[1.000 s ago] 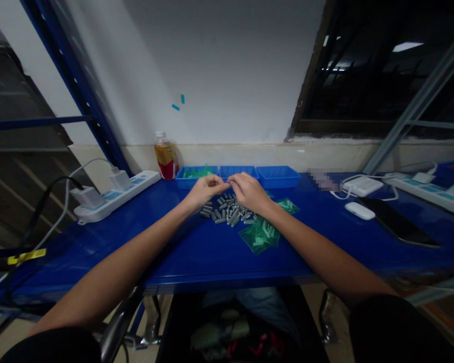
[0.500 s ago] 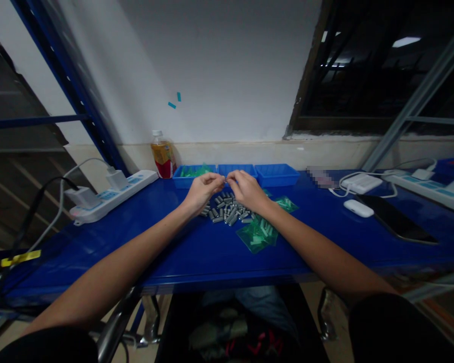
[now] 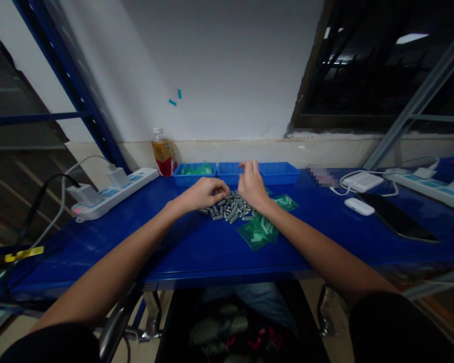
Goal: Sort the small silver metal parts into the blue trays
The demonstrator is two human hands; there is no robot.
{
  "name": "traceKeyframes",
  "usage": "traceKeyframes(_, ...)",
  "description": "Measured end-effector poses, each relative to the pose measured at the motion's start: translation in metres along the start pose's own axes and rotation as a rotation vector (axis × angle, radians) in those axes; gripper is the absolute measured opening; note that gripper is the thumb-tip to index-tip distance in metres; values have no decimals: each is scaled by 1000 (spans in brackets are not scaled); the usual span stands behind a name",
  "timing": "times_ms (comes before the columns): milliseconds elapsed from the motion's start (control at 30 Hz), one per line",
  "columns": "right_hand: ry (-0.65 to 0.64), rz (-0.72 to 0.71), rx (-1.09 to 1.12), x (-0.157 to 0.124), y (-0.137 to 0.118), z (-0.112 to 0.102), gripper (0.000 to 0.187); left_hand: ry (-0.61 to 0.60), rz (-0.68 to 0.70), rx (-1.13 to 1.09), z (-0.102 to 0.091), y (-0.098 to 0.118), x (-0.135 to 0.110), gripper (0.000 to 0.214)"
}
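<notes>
A pile of small metal cylinders (image 3: pixel 233 207) lies on the blue table. My left hand (image 3: pixel 206 193) is at the pile's left edge, fingers curled and thumb tip close to them; whatever lies between the tips is too small to make out. Above the front of the middle blue bin (image 3: pixel 229 169) is my right hand (image 3: pixel 251 185), its fingers bent and thumb apart from the forefinger, with nothing visible between them. A green plastic bag (image 3: pixel 258 232) of pale small pieces lies beside the pile, partly under my right forearm. Another green bag (image 3: pixel 286 202) sits just beyond that forearm.
Green bags fill the left blue bin (image 3: pixel 187 176); the right blue bin (image 3: pixel 282 174) stands alongside. A drink bottle (image 3: pixel 164 154) is by the wall. Power strips (image 3: pixel 115 199) with cables flank the table (image 3: pixel 196 254). A phone (image 3: pixel 397 217) and white case (image 3: pixel 359 206) lie right.
My hands, whose fingertips met above the pile, have parted. The left has lowered toward the cylinders, and the right has moved forward and up to the middle bin, its fingers loosening.
</notes>
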State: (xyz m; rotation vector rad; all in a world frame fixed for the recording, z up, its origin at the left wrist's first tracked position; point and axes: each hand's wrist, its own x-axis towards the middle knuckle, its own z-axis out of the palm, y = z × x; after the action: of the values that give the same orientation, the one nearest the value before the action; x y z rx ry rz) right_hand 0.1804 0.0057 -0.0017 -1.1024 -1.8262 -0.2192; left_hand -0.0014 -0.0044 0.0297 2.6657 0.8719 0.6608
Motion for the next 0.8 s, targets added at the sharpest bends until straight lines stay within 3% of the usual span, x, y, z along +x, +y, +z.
traceKeyframes(167,15,10,-63,-1,1,-2,39,-201,98,169,4,8,-3,18)
traceKeyframes(267,-51,-13,-46,-5,0,2,38,-221,61,169,11,4,-4,16)
traceKeyframes(433,-219,-62,-44,-13,-4,11,35,-182,2,200,14,2,-6,13)
traceKeyframes(600,-235,-73,-6,-15,-10,14,32,-86,-9,188,11,-3,-4,15)
traceKeyframes(800,-231,-157,174,-7,-13,1,24,163,-133,-165,3,-8,0,9)
